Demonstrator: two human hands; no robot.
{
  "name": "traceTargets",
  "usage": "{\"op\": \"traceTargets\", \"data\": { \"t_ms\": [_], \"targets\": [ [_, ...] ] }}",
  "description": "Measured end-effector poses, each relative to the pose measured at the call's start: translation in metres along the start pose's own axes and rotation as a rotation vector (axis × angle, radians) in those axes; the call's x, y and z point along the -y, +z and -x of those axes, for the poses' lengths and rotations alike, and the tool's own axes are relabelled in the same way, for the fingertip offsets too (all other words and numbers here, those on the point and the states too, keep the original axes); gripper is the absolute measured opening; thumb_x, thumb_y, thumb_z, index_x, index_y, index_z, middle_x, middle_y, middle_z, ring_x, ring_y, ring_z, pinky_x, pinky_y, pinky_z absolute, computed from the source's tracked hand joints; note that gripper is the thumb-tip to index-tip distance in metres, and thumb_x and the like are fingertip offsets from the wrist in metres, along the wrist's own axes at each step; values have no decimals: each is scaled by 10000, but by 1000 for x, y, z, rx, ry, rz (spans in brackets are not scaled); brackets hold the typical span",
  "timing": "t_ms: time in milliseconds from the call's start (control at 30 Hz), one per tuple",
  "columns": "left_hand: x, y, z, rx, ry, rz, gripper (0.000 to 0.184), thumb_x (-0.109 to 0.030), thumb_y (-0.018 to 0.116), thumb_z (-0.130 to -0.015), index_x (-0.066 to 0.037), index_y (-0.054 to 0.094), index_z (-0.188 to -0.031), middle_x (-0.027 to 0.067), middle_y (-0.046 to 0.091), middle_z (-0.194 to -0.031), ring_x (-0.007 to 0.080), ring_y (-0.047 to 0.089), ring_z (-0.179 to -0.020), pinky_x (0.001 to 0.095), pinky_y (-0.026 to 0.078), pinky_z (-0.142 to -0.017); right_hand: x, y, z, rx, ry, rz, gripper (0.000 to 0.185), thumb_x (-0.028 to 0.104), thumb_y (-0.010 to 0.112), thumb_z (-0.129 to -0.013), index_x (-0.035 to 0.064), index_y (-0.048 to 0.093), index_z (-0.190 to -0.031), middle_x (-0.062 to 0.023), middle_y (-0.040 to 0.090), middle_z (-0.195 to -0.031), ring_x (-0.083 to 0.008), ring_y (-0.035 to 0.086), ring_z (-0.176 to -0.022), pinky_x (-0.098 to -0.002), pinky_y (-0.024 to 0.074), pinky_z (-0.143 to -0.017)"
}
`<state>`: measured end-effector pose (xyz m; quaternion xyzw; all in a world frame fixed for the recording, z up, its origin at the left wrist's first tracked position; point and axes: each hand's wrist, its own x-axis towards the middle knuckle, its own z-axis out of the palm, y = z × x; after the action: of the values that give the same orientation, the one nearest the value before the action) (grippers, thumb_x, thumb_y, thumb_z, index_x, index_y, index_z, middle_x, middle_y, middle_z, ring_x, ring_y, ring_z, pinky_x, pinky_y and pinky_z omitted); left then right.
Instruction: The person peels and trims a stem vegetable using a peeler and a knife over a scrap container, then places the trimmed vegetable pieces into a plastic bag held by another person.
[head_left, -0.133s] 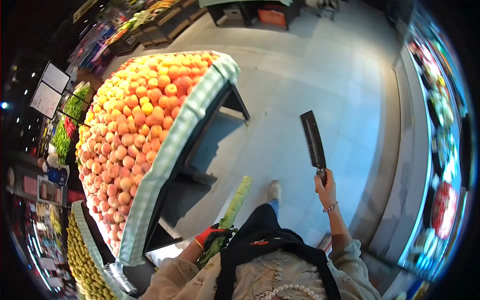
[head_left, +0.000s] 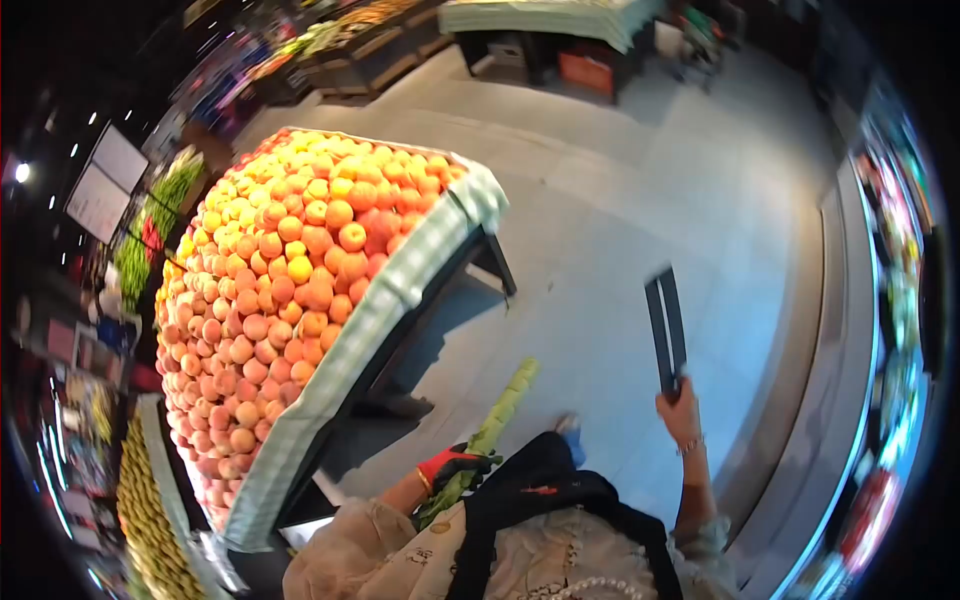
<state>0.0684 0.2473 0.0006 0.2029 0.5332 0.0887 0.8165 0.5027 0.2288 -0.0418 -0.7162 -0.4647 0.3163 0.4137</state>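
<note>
My left hand (head_left: 458,468), in a red and black glove, is wrapped round a long green stalk vegetable (head_left: 508,402) with leaves at its lower end. The stalk slants up and to the right in front of my body. On the right, my bare right hand (head_left: 681,412) with a bracelet at the wrist grips the handle of a large dark knife (head_left: 665,328). Its broad blade points up and away from me, over the floor. The two hands are well apart.
A stand heaped with peaches (head_left: 290,280), edged by checked cloth (head_left: 400,285), fills the left. Lit refrigerated shelves (head_left: 885,370) run along the right. Grey floor (head_left: 580,240) lies between them. Further off are a cloth-covered table (head_left: 550,18) and vegetable crates (head_left: 370,55).
The view has shifted, so the peach stand appears slightly lower and the far table shows more. Both hands, with the stalk and the knife, appear further right and the knife lower.
</note>
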Motion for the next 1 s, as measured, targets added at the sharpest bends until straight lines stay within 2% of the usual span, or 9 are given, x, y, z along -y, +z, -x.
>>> {"op": "traceTargets", "data": {
  "t_ms": [200,267,367,567,633,800,833,867,1000],
  "targets": [
    [-240,78,-145,165,129,65,364,-162,684,-824,-48,569,-1150,74,649,-923,151,628,-684,297,517,-569,-61,-91,-197,62,149,394,241,167,639,-730,-8,567,-879,-182,605,-642,-364,620,-601,-440,481,-567],
    [-322,87,-183,176,151,127,388,-142,692,-815,-41,544,-1158,80,648,-916,161,625,-675,303,511,-554,-54,-99,-275,53,230,255,222,153,650,-736,0,530,-843,-81,516,-554,-193,514,-477,-360,444,-494],
    [-409,84,-263,196,202,200,403,-123,697,-808,-41,534,-1167,74,644,-891,156,618,-662,295,503,-545,-71,-89,-421,114,253,294,247,183,651,-743,-3,519,-838,-71,507,-543,-170,502,-472,-357,436,-486],
    [-568,38,-316,75,268,475,421,-86,691,-815,-34,525,-1199,73,629,-962,131,605,-700,286,493,-583,37,32,-789,414,-41,349,289,210,628,-756,-7,585,-943,-173,605,-645,-346,607,-589,-408,469,-545],
    [-639,23,-324,-84,262,323,472,-117,674,-845,-31,492,-1272,83,627,-1017,137,612,-746,291,497,-608,80,99,-895,491,-215,301,233,153,611,-761,-38,563,-886,-127,580,-602,-224,567,-526,-365,437,-500],
    [-780,-72,-408,-183,449,584,416,-106,671,-837,-22,507,-1211,84,645,-1028,155,636,-770,318,530,-628,87,240,-1093,466,-407,425,210,135,602,-719,-44,556,-819,-140,594,-612,-239,578,-539,-393,444,-502],
    [-808,-92,-425,-186,459,627,432,-104,670,-835,-31,496,-1224,83,641,-1041,162,636,-779,326,533,-634,93,262,-1120,541,-190,458,218,156,615,-722,-20,550,-834,-171,589,-655,-308,586,-578,-413,452,-540],
    [-834,-111,-437,-189,455,687,448,-101,670,-833,-40,485,-1237,83,638,-1054,169,637,-788,334,535,-640,108,273,-1140,612,-40,327,195,144,594,-732,-14,548,-836,-100,530,-597,-193,522,-519,-361,416,-477],
    [-970,-198,-462,-229,513,774,493,-99,671,-826,-81,457,-1270,67,626,-1069,184,643,-788,346,543,-660,83,337,-1283,503,-85,398,185,147,622,-679,-2,521,-722,-47,481,-548,-141,446,-464,-354,376,-420]
  ]
}}
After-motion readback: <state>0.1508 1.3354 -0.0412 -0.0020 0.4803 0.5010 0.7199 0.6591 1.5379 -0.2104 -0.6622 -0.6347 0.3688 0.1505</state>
